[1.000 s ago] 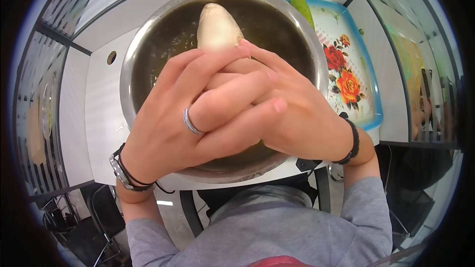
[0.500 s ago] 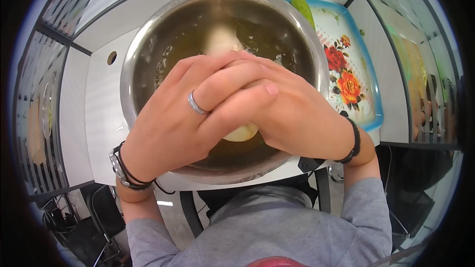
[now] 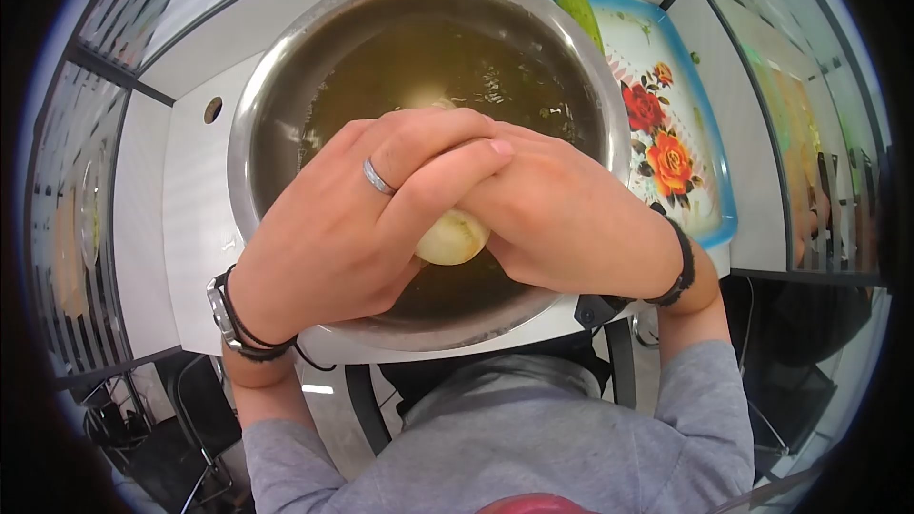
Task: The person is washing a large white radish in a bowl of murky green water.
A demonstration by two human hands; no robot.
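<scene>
My left hand (image 3: 328, 224), with a ring on one finger, and my right hand (image 3: 581, 214) overlap above a wide metal basin (image 3: 243, 114). Their fingers are wrapped round a pale, rounded vegetable whose kind I cannot make out. One smooth, yellowish-white end of this pale vegetable (image 3: 449, 242) shows below my palms, with a brownish patch on it. Its middle is hidden by my hands, and the far part looks blurred in the water. Murky, greenish-brown water (image 3: 409, 52) lies in the basin.
A blue-rimmed tray (image 3: 721, 181) with printed flowers stands right of the basin. A long green vegetable (image 3: 578, 17) lies at its top left corner, beside the basin rim. The white table (image 3: 195, 200) has raised side panels and a round hole at left.
My hands have shifted slightly, still closed round the pale vegetable. Its near end has moved up a little and shows more. The far part, seen white before, is now mostly out of sight.
</scene>
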